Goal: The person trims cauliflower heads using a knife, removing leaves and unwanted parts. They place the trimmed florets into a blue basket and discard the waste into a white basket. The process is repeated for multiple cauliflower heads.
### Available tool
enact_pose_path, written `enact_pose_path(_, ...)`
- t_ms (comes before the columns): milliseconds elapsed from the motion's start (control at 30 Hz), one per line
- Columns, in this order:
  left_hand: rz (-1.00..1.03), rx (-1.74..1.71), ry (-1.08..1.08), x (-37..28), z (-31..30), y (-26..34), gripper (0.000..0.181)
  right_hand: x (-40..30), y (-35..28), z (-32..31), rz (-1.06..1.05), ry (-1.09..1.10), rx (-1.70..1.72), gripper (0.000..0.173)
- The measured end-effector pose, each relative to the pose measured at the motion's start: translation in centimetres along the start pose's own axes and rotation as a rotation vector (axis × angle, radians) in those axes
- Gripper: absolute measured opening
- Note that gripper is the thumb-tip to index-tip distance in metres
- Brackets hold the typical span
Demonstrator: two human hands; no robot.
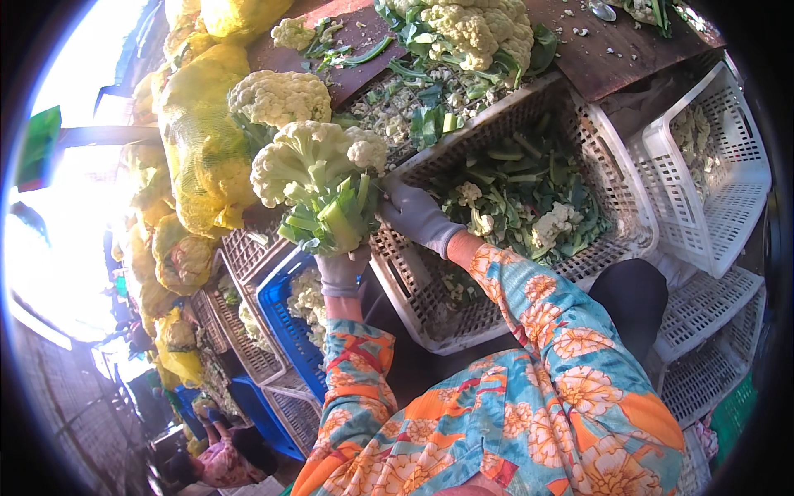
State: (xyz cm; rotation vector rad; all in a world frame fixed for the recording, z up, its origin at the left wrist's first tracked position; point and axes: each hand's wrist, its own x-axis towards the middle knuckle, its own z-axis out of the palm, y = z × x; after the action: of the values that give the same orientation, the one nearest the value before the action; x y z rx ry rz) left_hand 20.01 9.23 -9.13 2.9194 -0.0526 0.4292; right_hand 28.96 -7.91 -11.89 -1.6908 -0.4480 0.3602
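Observation:
My left hand [341, 273], in a grey glove, grips a large cauliflower [322, 177] by its stem end. The head is tilted, so its cut green leaf stalks face me and its pale florets point away. My right hand [419, 214], also gloved, is at the right side of the same cauliflower, against the leaves. Its fingertips are hidden, and whether it holds a tool cannot be seen. Just behind is another cauliflower [282, 99]. Below my right forearm stands a dirty white plastic crate [620, 180] with trimmed leaves [521, 180] and floret scraps inside.
Yellow mesh sacks [205, 136] are stacked at left. A blue crate [282, 304] holds florets beside my left forearm. Several cauliflowers [477, 31] lie on the scrap-strewn work surface [595, 43]. White crates [713, 217] stand at right. Another person [226, 456] works at lower left.

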Motion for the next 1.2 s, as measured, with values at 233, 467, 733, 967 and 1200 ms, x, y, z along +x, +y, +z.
enact_pose_path(233,-0.047,-0.005,0.107,-0.6,0.7,-0.5,0.034,-1.5,1.4,-2.7,-0.264,0.079,-0.101,0.029)
enact_pose_path(467,-0.130,-0.117,-0.036,-1.5,-0.3,-0.6,0.031,0.1,2.2,-0.9,-0.179,0.011,0.065,0.027)
enact_pose_path(733,0.037,-0.008,0.117,1.0,-2.4,3.8,0.013,0.7,1.4,-0.7,-0.043,-0.090,0.374,0.027)
enact_pose_path(967,0.011,0.043,0.012,-1.0,-1.2,1.8,0.014,1.2,0.6,-0.7,-0.181,-0.023,0.062,0.031)
enact_pose_path(1200,-0.160,-0.171,-0.020,-1.3,-1.0,3.0,0.027,0.7,1.9,0.5,-0.241,0.176,-0.121,0.033)
